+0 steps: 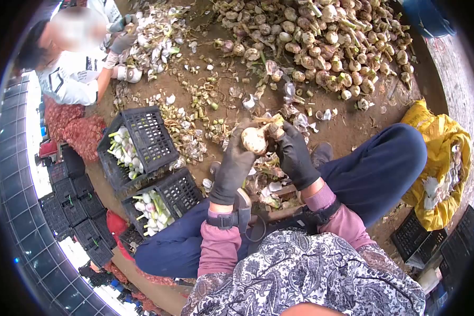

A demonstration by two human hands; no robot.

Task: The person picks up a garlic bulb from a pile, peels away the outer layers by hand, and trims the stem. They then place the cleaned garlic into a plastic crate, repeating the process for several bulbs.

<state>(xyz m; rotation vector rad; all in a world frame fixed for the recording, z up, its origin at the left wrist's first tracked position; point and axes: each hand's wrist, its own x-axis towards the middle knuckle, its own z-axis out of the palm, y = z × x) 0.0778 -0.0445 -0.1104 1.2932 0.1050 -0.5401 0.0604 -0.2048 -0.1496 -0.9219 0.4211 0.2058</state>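
A pale garlic bulb (254,140) is held between my two gloved hands, in front of my lap. My left hand (233,166), in a dark glove, has its fingers wrapped round the bulb's left side. On the other side my right hand (292,152), also in a dark glove, is closed at the dry stem and leaves (270,121) of the same bulb. The fingertips of the right hand are partly hidden. Below the hands, loose peelings (271,192) lie between my legs.
A big heap of unpeeled garlic (329,39) lies ahead. Black crates (158,138) of cleaned garlic stand at the left, with red net bags (84,138) behind. A co-worker (71,79) sits at the upper left. At the right lies a yellow sack (440,152).
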